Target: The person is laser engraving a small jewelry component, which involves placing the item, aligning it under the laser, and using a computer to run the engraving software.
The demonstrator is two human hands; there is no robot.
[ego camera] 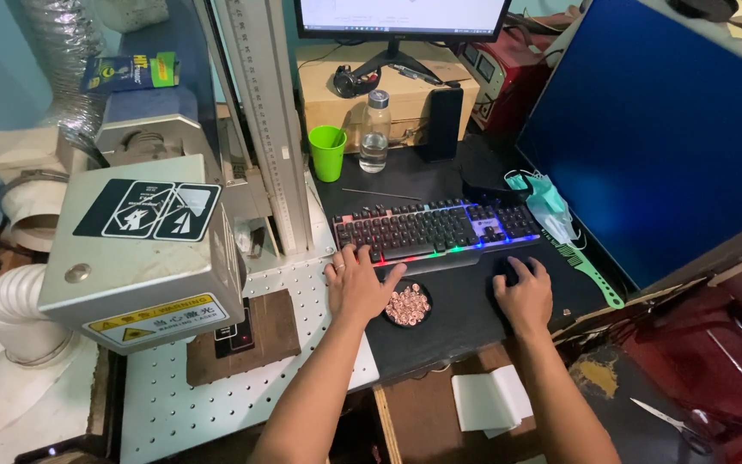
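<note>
My left hand point(359, 283) rests palm down at the left front corner of a backlit black keyboard point(436, 228), fingers spread and touching its edge. Just right of that hand sits a small black dish of pinkish rings point(409, 305). My right hand point(523, 292) lies cupped over a black mouse point(505, 268) on the dark desk mat point(457, 331), covering most of it.
A grey laser machine head point(143, 249) overhangs a perforated white plate point(294, 283) holding a brown block point(255, 339). Green cup point(327, 152), clear bottle point(374, 131), speaker point(443, 123), face mask point(547, 204), green comb point(588, 271), large blue screen point(672, 129), scissors point(667, 423).
</note>
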